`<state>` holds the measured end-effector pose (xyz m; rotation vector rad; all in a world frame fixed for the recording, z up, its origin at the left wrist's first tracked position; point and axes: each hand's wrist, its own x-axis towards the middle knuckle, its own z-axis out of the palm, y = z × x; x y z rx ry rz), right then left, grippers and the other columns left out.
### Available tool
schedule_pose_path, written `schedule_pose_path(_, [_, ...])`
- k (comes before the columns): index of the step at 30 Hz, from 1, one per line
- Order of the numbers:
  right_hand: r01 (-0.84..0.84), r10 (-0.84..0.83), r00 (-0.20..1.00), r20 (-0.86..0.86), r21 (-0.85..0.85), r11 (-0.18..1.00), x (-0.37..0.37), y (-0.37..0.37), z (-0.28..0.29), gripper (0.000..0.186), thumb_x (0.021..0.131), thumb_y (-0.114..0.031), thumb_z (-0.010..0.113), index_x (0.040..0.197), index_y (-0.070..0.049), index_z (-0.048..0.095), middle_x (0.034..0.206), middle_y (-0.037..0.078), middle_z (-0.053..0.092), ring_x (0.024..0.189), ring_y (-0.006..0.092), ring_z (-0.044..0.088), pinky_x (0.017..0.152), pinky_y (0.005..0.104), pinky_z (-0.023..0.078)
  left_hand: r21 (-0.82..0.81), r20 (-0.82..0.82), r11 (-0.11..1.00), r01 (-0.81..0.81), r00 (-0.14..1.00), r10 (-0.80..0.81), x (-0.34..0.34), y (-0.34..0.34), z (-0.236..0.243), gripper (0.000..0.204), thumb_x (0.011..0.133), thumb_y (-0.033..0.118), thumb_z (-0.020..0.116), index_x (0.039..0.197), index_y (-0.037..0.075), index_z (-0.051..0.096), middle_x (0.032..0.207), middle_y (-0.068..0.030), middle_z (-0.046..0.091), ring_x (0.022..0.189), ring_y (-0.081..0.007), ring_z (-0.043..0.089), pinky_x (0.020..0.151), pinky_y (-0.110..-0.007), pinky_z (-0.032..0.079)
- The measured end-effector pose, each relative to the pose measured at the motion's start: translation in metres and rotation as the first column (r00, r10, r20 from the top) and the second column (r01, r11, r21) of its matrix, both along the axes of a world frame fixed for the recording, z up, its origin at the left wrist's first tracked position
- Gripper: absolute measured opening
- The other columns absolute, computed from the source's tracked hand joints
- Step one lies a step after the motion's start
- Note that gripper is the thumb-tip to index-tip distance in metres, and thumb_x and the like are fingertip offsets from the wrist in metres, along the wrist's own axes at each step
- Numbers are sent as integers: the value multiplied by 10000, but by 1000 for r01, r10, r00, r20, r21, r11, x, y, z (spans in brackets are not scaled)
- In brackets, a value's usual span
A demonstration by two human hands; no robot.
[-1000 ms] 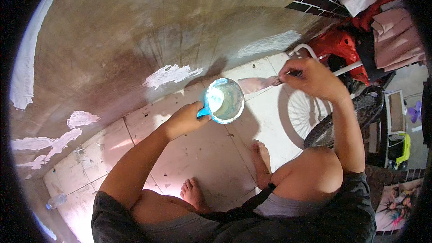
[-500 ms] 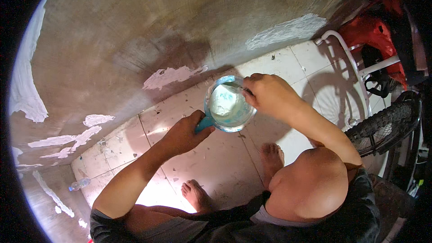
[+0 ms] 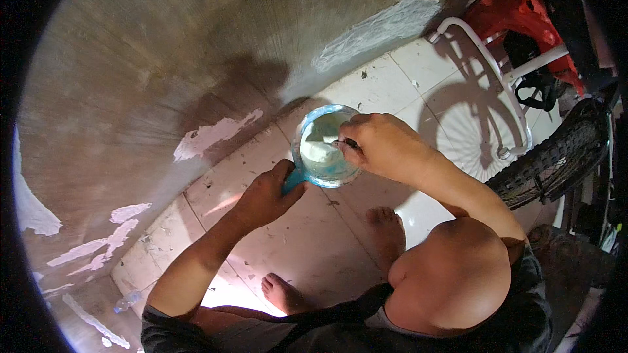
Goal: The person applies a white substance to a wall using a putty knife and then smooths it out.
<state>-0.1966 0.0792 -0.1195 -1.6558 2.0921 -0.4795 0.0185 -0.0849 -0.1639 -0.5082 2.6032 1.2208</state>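
Observation:
My left hand [image 3: 260,197] is wrapped round the handle of a blue dipper [image 3: 296,179], which I hold above the floor. White paste [image 3: 318,152] lies in its bowl, and pale smears coat the inside and rim. Over the bowl's right side, my right hand [image 3: 386,142] is closed on a putty knife [image 3: 349,143]. Only a bit of its dark handle and thin metal part shows; my fingers and the paste hide the remainder.
A grey wall [image 3: 196,39] with white patches [image 3: 219,136] rises beyond the tiled floor [image 3: 281,238]. To the right stand a white metal frame [image 3: 484,49], a red object [image 3: 507,13] and a knobbly bicycle tyre [image 3: 556,163]. A clear bottle [image 3: 127,301] lies far left.
My right hand has moved from the dipper's rim to over its bowl, bringing the putty knife's dark handle into sight. My left hand keeps its hold. The whole view has shifted slightly.

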Motion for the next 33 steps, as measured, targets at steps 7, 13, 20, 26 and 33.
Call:
schedule_pose_path(7, [-15, 18, 999, 50, -58, 998, -4, -5, -10, 229, 853, -243, 629, 933, -41, 704, 866, 198, 697, 826, 407, 671, 795, 491, 543, 48, 6, 998, 37, 999, -38, -4, -4, 2, 423, 935, 356, 650, 1123, 1, 518, 912, -244, 675, 861, -412, 680, 742, -476, 528])
schedule_pose_path(13, [162, -157, 925, 346, 12, 987, -13, -10, -22, 249, 859, -261, 680, 955, -35, 723, 787, 192, 689, 701, 289, 671, 680, 389, 526, 29, 57, 999, 23, 998, -25, 2, -11, 2, 431, 938, 363, 645, 1128, -2, 517, 908, -247, 672, 855, -414, 679, 743, -480, 525])
schedule_pose_path(20, [450, -488, 571, 661, 245, 859, -38, 16, -22, 259, 902, -303, 694, 917, -46, 727, 700, 10, 656, 558, 62, 518, 507, 238, 408, 52, -7, 998, -33, 999, 33, -1, -17, -5, 456, 927, 420, 658, 1113, 23, 533, 923, -227, 654, 827, -385, 660, 717, -458, 508])
schedule_pose_path(26, [523, -637, 261, 725, 449, 725, -54, 30, -24, 173, 903, -221, 683, 955, -60, 717, 654, 21, 604, 463, 27, 402, 396, 188, 248, 65, 1, 994, -82, 997, 82, -6, -20, 1, 475, 932, 403, 653, 1105, -27, 548, 955, -271, 659, 898, -393, 673, 776, -457, 509])
schedule_pose_path(33, [497, -546, -101, 832, 518, 697, -60, 58, -62, 165, 910, -223, 653, 930, -61, 670, 674, 39, 606, 447, 35, 390, 357, 197, 222, 35, -15, 996, -86, 996, 87, -8, -24, -4, 438, 937, 383, 650, 1104, -9, 549, 954, -233, 650, 855, -342, 654, 762, -426, 501])
